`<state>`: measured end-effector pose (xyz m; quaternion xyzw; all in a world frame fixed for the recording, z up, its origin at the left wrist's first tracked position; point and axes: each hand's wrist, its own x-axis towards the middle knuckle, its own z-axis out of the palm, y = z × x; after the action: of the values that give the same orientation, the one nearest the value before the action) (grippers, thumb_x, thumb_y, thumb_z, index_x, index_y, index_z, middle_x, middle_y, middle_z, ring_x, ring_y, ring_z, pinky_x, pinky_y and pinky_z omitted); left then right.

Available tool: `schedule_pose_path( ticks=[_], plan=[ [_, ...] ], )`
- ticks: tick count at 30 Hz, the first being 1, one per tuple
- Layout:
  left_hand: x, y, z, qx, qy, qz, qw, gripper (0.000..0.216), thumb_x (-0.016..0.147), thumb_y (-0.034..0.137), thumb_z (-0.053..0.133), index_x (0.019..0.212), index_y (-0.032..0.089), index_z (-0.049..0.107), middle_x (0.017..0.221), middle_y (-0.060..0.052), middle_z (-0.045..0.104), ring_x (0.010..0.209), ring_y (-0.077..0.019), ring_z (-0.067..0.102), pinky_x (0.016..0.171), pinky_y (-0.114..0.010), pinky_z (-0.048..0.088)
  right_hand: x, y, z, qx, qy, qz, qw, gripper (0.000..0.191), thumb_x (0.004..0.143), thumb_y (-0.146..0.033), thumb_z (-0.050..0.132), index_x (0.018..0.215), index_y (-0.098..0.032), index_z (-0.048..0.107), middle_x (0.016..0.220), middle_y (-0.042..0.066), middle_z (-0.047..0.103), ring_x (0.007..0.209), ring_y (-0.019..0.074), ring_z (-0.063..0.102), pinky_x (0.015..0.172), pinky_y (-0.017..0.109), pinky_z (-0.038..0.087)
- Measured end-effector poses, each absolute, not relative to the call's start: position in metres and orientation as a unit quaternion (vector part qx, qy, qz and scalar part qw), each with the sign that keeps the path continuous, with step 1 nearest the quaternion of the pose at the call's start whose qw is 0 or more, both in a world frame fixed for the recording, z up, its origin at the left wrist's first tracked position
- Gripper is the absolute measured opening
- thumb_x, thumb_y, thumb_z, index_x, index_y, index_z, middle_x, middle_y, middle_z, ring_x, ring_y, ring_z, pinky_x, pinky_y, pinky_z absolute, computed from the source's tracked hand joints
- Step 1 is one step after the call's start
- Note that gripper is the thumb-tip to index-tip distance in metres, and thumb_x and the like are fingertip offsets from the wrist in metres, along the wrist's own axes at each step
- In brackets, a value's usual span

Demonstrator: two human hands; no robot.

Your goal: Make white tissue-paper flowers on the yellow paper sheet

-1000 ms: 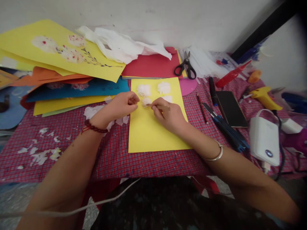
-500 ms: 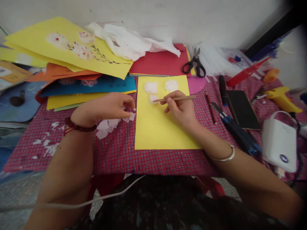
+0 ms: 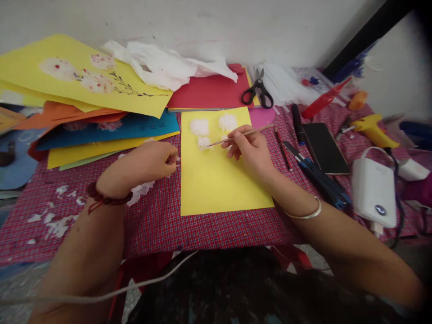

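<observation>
My right hand (image 3: 251, 150) grips a thin, pointed wooden stick (image 3: 220, 142) like a pen. Its tip meets the lowest of three white tissue puffs (image 3: 203, 143) on a yellow paper sheet (image 3: 222, 189). Two more puffs sit above, one at left (image 3: 199, 126) and one at right (image 3: 227, 121). Left of the sheet, my left hand (image 3: 145, 164) is closed, fingertips pinched, with a bit of white paper (image 3: 178, 159) showing at them. Under that hand lie white tissue pieces (image 3: 140, 191), partly hidden.
Coloured papers (image 3: 111, 130) and a decorated yellow sheet (image 3: 135, 101) are piled at left. Scissors (image 3: 258, 92) lie on red paper at the back. To the right are a marker (image 3: 297, 123), craft knife (image 3: 313, 173), black notebook (image 3: 326, 148), yellow glue gun (image 3: 374, 130) and white power bank (image 3: 374, 191).
The whole view has shifted, so things appear further left. My left hand has closed its fingers above the tissue pieces. The stick stays at the lowest puff.
</observation>
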<state>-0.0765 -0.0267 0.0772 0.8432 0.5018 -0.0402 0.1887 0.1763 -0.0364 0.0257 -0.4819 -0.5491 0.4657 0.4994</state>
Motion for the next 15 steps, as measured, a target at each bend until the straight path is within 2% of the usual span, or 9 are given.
schedule_pose_path(
  ticks=[4, 7, 12, 15],
  plan=[
    [-0.082, -0.022, 0.077, 0.820, 0.530, 0.058, 0.208, 0.005, 0.070, 0.024, 0.057, 0.066, 0.021, 0.060, 0.071, -0.003, 0.064, 0.066, -0.0171, 0.055, 0.063, -0.029, 0.036, 0.176, -0.034, 0.023, -0.486, -0.550, 0.471, 0.490, 0.030, 0.091, -0.050, 0.055, 0.084, -0.022, 0.050, 0.072, 0.000, 0.066, 0.049, 0.0059, 0.055, 0.041, 0.020, 0.039],
    [-0.080, -0.022, 0.078, 0.794, 0.544, 0.140, 0.234, 0.008, 0.071, 0.028, 0.059, 0.073, 0.021, 0.060, 0.082, -0.004, 0.066, 0.075, -0.0173, 0.058, 0.067, -0.028, 0.041, 0.174, -0.031, 0.021, -0.481, -0.554, 0.474, 0.487, 0.028, 0.091, -0.049, 0.055, 0.085, -0.022, 0.050, 0.074, 0.000, 0.065, 0.052, 0.0063, 0.056, 0.045, 0.020, 0.043],
    [-0.067, -0.025, 0.074, 0.725, 0.555, 0.238, 0.331, 0.012, 0.076, 0.031, 0.062, 0.074, 0.020, 0.057, 0.069, -0.002, 0.059, 0.060, -0.0125, 0.050, 0.054, -0.027, 0.036, 0.171, -0.029, 0.020, -0.473, -0.554, 0.479, 0.490, 0.029, 0.091, -0.050, 0.055, 0.086, -0.022, 0.050, 0.077, 0.001, 0.066, 0.056, 0.0075, 0.058, 0.047, 0.021, 0.047],
    [-0.060, -0.026, 0.067, 0.697, 0.560, 0.256, 0.367, 0.012, 0.076, 0.030, 0.062, 0.076, 0.021, 0.056, 0.066, -0.001, 0.059, 0.058, -0.0119, 0.050, 0.052, -0.026, 0.037, 0.170, -0.028, 0.020, -0.471, -0.551, 0.487, 0.486, 0.029, 0.090, -0.050, 0.056, 0.086, -0.022, 0.050, 0.078, 0.002, 0.066, 0.060, 0.0084, 0.060, 0.047, 0.020, 0.047]
  ],
)
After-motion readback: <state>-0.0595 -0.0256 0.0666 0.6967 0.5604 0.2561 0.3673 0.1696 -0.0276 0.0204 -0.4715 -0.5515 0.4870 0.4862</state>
